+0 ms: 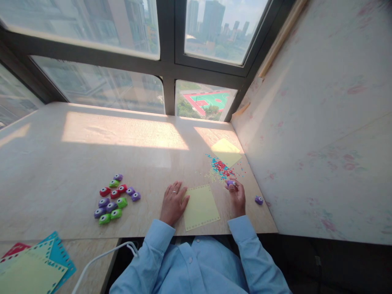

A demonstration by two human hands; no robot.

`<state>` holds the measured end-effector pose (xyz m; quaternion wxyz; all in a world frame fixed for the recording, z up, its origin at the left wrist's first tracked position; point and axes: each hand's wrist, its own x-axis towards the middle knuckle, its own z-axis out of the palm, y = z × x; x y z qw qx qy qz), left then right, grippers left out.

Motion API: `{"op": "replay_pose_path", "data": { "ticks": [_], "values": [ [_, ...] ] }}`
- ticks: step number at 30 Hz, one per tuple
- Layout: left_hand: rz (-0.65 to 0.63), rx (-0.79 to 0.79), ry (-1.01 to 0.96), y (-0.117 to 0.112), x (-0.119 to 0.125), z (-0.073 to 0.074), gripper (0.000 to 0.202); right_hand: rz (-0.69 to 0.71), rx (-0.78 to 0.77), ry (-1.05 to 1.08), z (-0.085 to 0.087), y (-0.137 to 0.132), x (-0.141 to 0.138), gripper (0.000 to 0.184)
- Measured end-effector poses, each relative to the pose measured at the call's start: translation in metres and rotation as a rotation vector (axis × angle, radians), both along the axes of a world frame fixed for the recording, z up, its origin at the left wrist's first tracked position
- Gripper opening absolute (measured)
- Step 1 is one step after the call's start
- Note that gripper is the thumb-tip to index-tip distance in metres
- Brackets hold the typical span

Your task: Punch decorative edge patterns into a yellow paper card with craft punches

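Note:
My left hand lies flat with its fingers stretched out on the table, a ring on one finger, its thumb at the left edge of a pale yellow sheet of paper. Small holes run along the sheet's top and bottom edges. Right of the sheet, my right hand is closed around a small purple craft paper punch. Just beyond it lie scattered red, blue and yellow paper bits. Another purple punch rests to the right of this hand.
Several purple, red and green punches sit in a group on the left. A second yellow sheet lies near the wall. Hole-edged yellow, blue and red sheets overlap at lower left, near a white cable. Windows stand behind.

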<state>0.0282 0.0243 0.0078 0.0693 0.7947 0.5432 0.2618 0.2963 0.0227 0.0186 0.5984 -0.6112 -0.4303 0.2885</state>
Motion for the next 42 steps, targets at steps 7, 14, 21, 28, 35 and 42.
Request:
{"op": "replay_pose_path", "data": {
  "ticks": [7, 14, 21, 28, 35, 42],
  "values": [
    [-0.03, 0.02, -0.084, 0.0, -0.003, -0.003, 0.037, -0.018, -0.176, 0.013, -0.006, -0.024, -0.008, 0.051],
    [0.061, 0.047, -0.456, -0.019, 0.003, 0.012, 0.024, 0.104, -0.191, 0.08, 0.012, -0.039, -0.044, 0.044],
    [0.091, -0.429, -0.904, -0.055, 0.034, 0.048, 0.033, 0.364, -0.088, 0.116, 0.033, -0.041, -0.096, 0.027],
    [0.23, -0.536, -1.105, -0.051, 0.024, 0.054, 0.039, 0.426, 0.055, -0.187, 0.04, -0.048, -0.125, 0.01],
    [0.251, -0.594, -1.192, -0.055, 0.021, 0.041, 0.048, 0.391, 0.086, -0.207, 0.034, -0.053, -0.142, 0.014],
    [0.3, -0.239, -0.662, -0.038, -0.012, 0.027, 0.028, 0.47, 0.057, -0.216, 0.022, -0.053, -0.128, 0.025]
  ]
}}
